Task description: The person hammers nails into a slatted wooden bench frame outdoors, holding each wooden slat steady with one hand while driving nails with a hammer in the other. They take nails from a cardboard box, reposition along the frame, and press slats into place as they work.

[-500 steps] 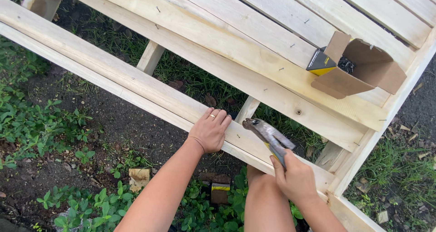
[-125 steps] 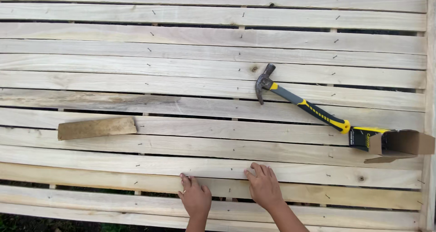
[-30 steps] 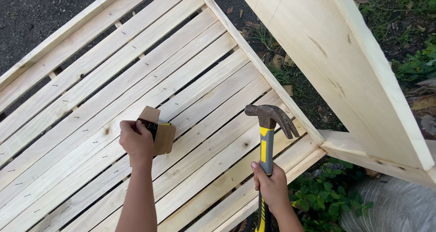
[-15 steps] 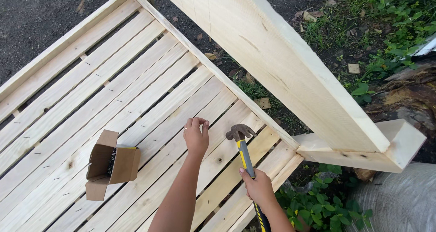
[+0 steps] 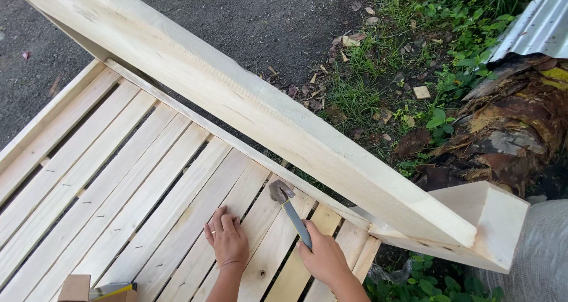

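Head view looks down on a big frame of pale wooden slats (image 5: 136, 183) lying flat over the ground. The left hand (image 5: 228, 243) lies flat on one slat, fingers close together, palm down. It looks like it presses the board so it does not wobble. I cannot tell if a nail sits under it or by it.

At about three o'clock from that hand is the right hand (image 5: 324, 259). Its fingers are curled tight around the dark handle of a hammer (image 5: 288, 207). The hammer head points up toward eleven o'clock and sits low, right over the slat near the frame's far edge. Holding the handle that far from the head likely gives a good swing.

A long thick beam (image 5: 248, 107) slants across from ten o'clock down to four o'clock, raised above the slats. It ends at a chunky wooden block (image 5: 491, 219).

At seven o'clock, at the bottom edge, peeks a small cardboard box (image 5: 83, 289), kept near the hands. Grass (image 5: 408, 59) and a rusty old stump (image 5: 509, 130) sit at two o'clock, well apart from the hands.
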Available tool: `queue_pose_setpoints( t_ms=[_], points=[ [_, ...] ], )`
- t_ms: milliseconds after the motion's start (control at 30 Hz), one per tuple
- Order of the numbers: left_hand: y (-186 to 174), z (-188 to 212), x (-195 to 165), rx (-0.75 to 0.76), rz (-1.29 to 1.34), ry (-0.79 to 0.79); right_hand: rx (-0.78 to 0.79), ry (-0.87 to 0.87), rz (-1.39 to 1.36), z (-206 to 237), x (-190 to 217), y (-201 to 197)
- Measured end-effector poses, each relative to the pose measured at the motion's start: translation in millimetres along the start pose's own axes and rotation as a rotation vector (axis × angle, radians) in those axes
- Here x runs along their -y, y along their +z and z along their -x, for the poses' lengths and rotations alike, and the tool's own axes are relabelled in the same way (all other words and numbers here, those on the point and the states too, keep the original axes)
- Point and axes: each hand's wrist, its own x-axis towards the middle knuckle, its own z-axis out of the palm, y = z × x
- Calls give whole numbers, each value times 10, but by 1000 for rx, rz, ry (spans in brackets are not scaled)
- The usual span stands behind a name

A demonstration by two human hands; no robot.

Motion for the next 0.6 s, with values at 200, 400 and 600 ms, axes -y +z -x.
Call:
queue_pose_setpoints(
  t_ms=[200,400,600],
  points=[
    [51,97,81,-47,-40,36,-180,-149,-110,-260,267,339],
    [-11,166,54,-78,14,58,-242,139,-581,-70,516,479],
    [-167,184,69,-89,351,55,-465,271,-887,319,738,731]
  ],
)
